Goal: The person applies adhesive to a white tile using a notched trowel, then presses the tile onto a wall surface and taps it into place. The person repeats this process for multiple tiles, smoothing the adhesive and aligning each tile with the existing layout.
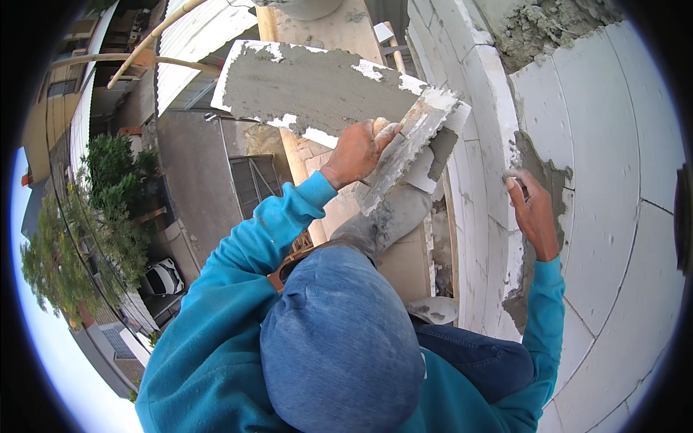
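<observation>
Fingers of the left hand (pixel 357 151) wrap the handle of the trowel (pixel 406 148); those of the right hand (pixel 535 213) are curled, and I cannot tell whether they hold something. Largest, the white wall (pixel 606 137) stands right, mortar-smeared beside that hand. One mortar-coated white block (pixel 310 86) lies far left of it. Smallest, the trowel slants across the block's right end.

From where I stand, the left hand (pixel 355 155) covers most of the handle of the trowel (pixel 406 150), whose blade hides part of the smeared block (pixel 310 86). I can't tell whether the curled right hand (pixel 533 213) grips anything. The top edge cuts off the bucket (pixel 309 8); the car (pixel 164 277) is too small for detail.
</observation>
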A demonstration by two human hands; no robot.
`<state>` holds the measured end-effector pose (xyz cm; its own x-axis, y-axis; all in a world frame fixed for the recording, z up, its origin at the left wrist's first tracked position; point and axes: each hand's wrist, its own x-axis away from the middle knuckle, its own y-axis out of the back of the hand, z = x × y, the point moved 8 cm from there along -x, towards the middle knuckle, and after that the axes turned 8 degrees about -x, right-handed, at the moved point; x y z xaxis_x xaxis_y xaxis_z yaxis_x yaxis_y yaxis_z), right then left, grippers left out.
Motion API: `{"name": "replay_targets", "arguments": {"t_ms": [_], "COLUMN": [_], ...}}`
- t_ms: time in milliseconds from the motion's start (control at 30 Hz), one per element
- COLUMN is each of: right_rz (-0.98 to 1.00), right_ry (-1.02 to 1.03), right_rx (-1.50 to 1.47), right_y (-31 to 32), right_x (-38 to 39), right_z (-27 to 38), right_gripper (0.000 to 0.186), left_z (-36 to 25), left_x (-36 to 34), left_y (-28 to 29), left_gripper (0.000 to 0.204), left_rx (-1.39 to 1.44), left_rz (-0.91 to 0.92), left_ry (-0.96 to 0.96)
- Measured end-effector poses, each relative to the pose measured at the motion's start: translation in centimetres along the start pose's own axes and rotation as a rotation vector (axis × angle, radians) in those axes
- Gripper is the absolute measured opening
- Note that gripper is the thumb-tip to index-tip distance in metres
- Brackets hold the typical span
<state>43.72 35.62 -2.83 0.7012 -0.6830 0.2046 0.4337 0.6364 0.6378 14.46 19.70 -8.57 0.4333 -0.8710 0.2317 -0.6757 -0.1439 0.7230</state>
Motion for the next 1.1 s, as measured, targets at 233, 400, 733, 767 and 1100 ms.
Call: {"name": "replay_targets", "arguments": {"t_ms": [233,400,733,767,1100], "right_rz": [0.030,-0.072,-0.037,-0.030,-0.096], "right_ry": [-0.064,-0.023,-0.034,-0.034,0.019], "right_rx": [-0.057,-0.071,-0.074,-0.072,-0.049], "right_y": [0.2,1.4,0.9,0.8,2.3], "right_x": [0.0,0.4,0.9,1.0,0.6], "right_z": [1.7,1.1,0.7,0.7,2.6], "right_gripper": [0.033,0.039,0.030,0.030,0.034], "left_z": [-3.6,-2.9,0.4,0.2,-3.4], "left_x": [2.6,1.3,-7.0,-7.3,0.4], "left_y": [-4.2,-0.6,9.3,8.5,3.1], "left_gripper": [0.030,0.056,0.052,0.051,0.048], "left_rx": [0.104,0.016,-0.661,-0.631,-0.554], "left_rz": [0.195,0.128,0.120,0.114,0.424], "left_ry": [-0.061,-0.235,-0.404,-0.434,-0.533]}}
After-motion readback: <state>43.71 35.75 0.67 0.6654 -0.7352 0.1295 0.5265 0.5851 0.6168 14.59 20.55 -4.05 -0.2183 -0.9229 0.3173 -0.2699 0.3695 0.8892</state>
